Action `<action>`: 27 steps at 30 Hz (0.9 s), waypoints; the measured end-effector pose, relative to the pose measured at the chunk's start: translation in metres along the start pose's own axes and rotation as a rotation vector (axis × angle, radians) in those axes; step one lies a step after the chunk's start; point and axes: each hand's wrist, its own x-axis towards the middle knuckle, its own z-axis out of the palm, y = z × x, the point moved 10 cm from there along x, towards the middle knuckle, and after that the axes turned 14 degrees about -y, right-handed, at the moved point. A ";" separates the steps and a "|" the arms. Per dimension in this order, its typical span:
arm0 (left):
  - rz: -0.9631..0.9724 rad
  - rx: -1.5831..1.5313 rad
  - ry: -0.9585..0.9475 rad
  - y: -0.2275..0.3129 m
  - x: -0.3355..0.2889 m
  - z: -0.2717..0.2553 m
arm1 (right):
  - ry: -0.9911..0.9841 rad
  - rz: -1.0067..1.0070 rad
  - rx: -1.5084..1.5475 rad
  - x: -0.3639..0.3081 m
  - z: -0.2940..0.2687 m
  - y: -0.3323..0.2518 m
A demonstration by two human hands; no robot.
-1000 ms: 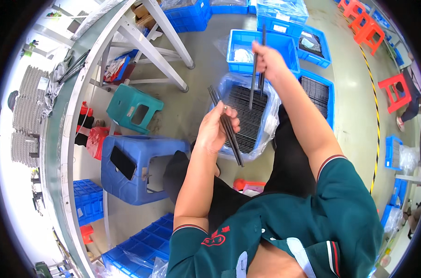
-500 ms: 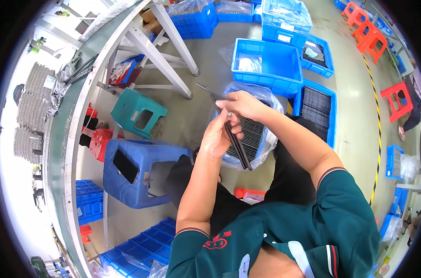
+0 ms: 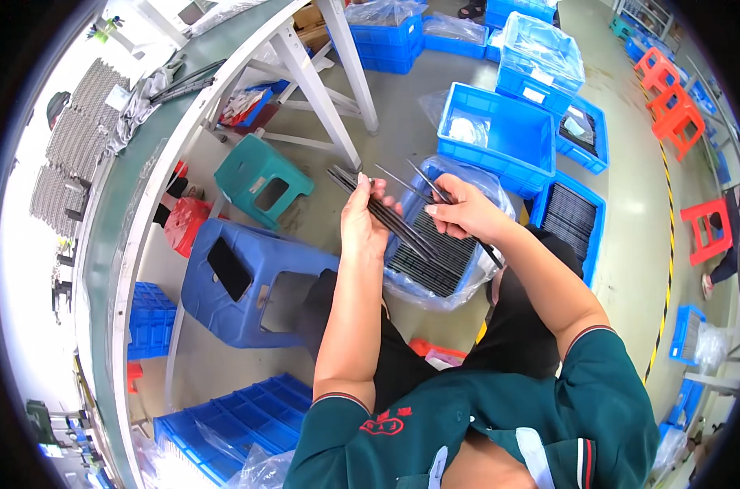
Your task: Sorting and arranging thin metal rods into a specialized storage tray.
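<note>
My left hand (image 3: 362, 220) is closed round a small bundle of slim black rods (image 3: 404, 231), with the thumb along the top and the rods slanting down to the right. To its right, my right hand (image 3: 472, 213) grips a couple of thin dark rods (image 3: 491, 256). Their far ends spread apart toward the left hand and one end sticks out below the palm. Whether these are loose rods or one tool is unclear. Below both hands, a blue bin lined with a clear plastic bag (image 3: 488, 281) holds many rows of black rods (image 3: 431, 273).
A blue stool (image 3: 284, 259) carrying a black phone (image 3: 229, 269) stands at left, near a green stool (image 3: 260, 175). Blue crates (image 3: 500, 151) stand ahead, one bin of dark strips (image 3: 572, 216) to the right. A long workbench (image 3: 154, 175) runs along the left.
My hands have drawn apart; the right has moved right with thin rods, while the left keeps the bundle, moved slightly left. The whole view has shifted a little.
</note>
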 end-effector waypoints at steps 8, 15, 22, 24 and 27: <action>0.090 -0.043 -0.062 0.006 0.000 0.014 | -0.046 0.075 -0.062 -0.003 0.012 0.004; 0.123 0.016 -0.053 0.000 -0.001 0.019 | 0.000 0.110 -0.095 -0.003 0.014 0.004; 0.111 0.320 -0.077 -0.019 -0.007 0.040 | 0.027 -0.014 0.102 0.009 0.013 0.003; 0.118 0.330 -0.120 -0.029 -0.007 0.050 | 0.072 -0.038 0.192 0.013 0.006 0.006; 0.122 0.250 -0.067 -0.028 -0.004 0.033 | 0.090 0.053 0.155 0.013 0.012 0.003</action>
